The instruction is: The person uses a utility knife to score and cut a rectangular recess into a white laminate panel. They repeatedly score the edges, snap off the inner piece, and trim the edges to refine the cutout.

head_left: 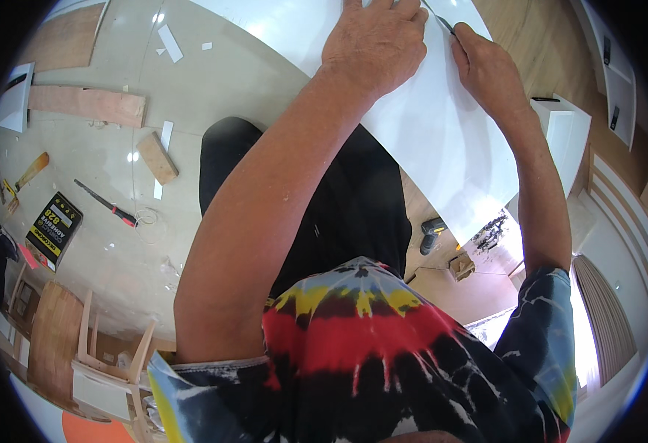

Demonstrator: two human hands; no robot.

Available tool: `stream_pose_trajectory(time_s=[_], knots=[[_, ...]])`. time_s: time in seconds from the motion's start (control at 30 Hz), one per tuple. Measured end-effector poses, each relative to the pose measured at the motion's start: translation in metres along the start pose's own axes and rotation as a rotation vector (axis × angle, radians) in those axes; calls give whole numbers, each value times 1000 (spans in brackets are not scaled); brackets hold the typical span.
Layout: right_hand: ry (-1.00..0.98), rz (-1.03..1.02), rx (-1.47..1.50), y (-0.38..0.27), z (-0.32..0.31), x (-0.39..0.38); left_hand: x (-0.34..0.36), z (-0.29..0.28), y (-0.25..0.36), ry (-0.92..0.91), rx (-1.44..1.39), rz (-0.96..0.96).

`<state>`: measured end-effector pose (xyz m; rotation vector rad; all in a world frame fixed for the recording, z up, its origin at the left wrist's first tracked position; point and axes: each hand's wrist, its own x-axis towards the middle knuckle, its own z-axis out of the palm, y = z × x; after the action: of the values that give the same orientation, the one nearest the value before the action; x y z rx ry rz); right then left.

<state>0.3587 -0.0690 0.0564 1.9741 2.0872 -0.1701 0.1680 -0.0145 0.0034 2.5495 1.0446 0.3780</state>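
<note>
My left hand (374,46) lies on a white sheet (423,162) at the top middle, palm down with fingers slightly bent and apart, their tips partly cut off by the picture's edge. Just right of it, my right hand (485,70) is closed on a slim dark tool (447,25), which looks like a cutter, held at the sheet near its right edge. My dark-trousered leg shows under the sheet's lower left side.
On the tiled floor at left lie planks (87,103), a wooden block (157,157), a red-handled tool (121,215), a brush (32,168) and a black-yellow can (53,229). Wooden chairs (110,354) stand lower left. A drill (431,235) and white cabinets (566,133) are at right.
</note>
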Motion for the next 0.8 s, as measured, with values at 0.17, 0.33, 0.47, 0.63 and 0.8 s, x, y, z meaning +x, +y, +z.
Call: stream_pose_trajectory(time_s=[0.17,0.33,0.47,0.63,0.8], knots=[[-20,17,-15,-2,-2,1,0,-3,0,-26,-1,-2],[20,55,-23,-11,0,-1,0,-5,0,8,-3,4],[23,21,4,-13,-1,1,0,-14,1,-57,-2,-15],[-31,14,-14,-12,-7,7,3,-6,0,-11,-7,-14],[2,123,15,-8,4,-9,4,-8,2,-79,13,-3]])
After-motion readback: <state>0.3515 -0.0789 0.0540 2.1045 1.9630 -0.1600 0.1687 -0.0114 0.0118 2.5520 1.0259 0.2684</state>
